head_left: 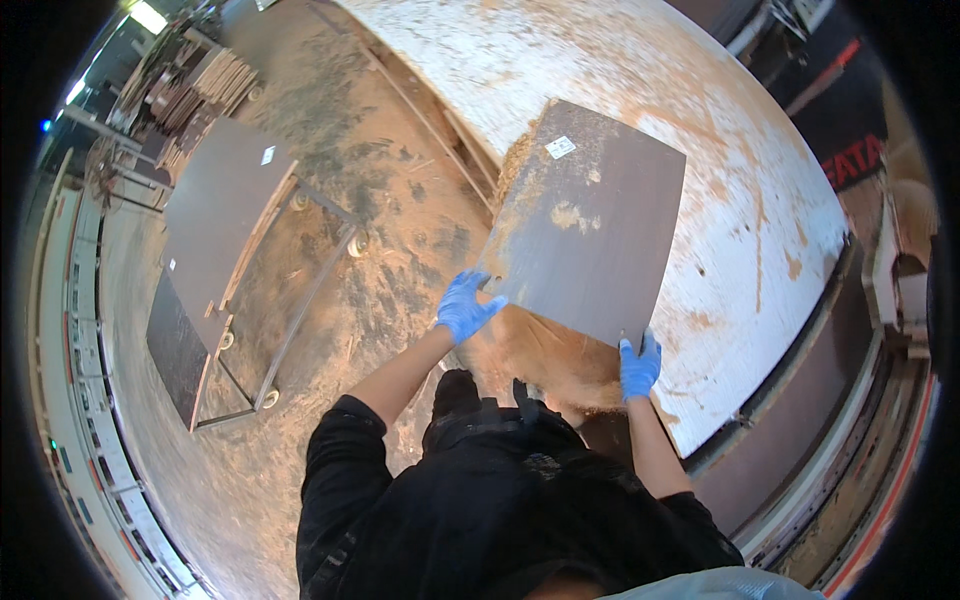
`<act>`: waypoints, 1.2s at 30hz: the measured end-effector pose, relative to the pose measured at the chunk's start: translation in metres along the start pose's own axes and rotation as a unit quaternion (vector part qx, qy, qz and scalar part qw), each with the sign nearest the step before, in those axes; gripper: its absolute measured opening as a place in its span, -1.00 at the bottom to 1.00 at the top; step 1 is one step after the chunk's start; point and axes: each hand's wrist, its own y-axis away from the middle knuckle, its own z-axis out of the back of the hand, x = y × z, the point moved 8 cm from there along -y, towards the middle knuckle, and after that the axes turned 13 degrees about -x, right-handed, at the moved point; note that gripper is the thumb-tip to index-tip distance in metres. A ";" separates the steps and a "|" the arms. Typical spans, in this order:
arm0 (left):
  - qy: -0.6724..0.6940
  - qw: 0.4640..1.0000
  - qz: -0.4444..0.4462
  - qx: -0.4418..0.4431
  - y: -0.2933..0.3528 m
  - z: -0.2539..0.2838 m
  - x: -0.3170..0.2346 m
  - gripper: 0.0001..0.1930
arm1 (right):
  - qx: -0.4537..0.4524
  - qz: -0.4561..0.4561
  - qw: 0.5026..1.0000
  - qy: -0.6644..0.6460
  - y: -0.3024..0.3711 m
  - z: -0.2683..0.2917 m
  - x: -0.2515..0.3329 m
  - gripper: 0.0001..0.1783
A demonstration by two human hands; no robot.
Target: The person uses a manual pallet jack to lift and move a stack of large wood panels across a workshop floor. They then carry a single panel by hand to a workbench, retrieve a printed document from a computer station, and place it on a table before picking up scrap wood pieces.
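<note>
A brown rectangular wood panel (600, 225) with a small white label (560, 147) is between my two hands, partly over a white table and sticking out past its near left edge. Sawdust lies in patches on its face and thickly along its left edge. My left hand (466, 305), in a blue glove, grips the panel's near left corner, thumb spread on the near edge. At the near right corner my right hand (640, 366), gloved the same, closes round the edge. Its fingertips under the panel are hidden.
The white tabletop (740, 240) is strewn with sawdust. On my left stands a wheeled metal cart (310, 300) bearing more brown panels (215, 215). Stacked boards (215, 85) are at the far left. Sawdust covers the floor (390, 200). Machine rails (850, 490) run along the right.
</note>
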 end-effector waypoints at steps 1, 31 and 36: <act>0.018 0.999 -0.002 -0.032 -0.014 0.013 0.014 -0.27 | 0.008 0.016 1.000 0.026 -0.008 -0.018 0.024 -0.39; 0.186 0.954 0.169 -0.161 -0.453 0.205 0.325 -0.44 | 0.122 0.437 0.879 0.147 -0.242 -0.567 0.538 -0.13; 0.276 0.930 0.169 -0.176 -0.567 0.221 0.351 -0.53 | 0.141 0.456 0.872 0.109 -0.274 -0.640 0.623 -0.16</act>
